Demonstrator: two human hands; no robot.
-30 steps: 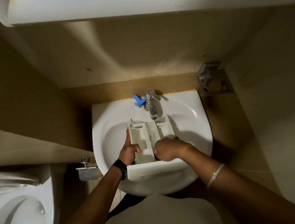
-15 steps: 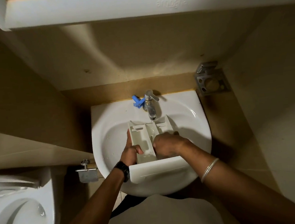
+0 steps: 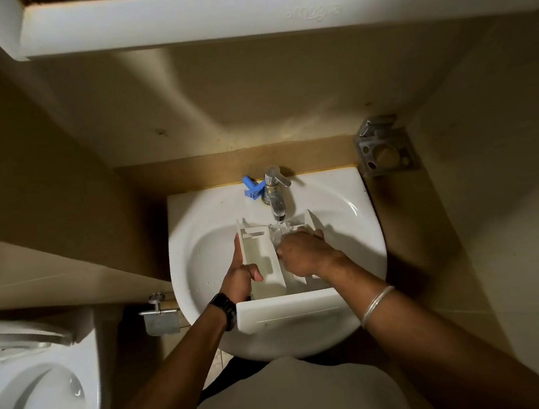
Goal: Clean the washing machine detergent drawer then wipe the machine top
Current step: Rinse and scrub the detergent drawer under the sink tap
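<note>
Head camera shows us the detergent drawer [image 3: 259,253] held over the sink [image 3: 342,205] under the running tap [image 3: 276,200]. Our left hand [image 3: 240,279] grips its left wall; our right hand [image 3: 304,253] reaches inside, perhaps rubbing, its grasp unclear.

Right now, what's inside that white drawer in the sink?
Water from the tap splashes into the detergent drawer's middle compartment. The right hand reaches inside, hiding the right compartment's floor. The left compartment looks bare; the left hand grips its wall.
</note>
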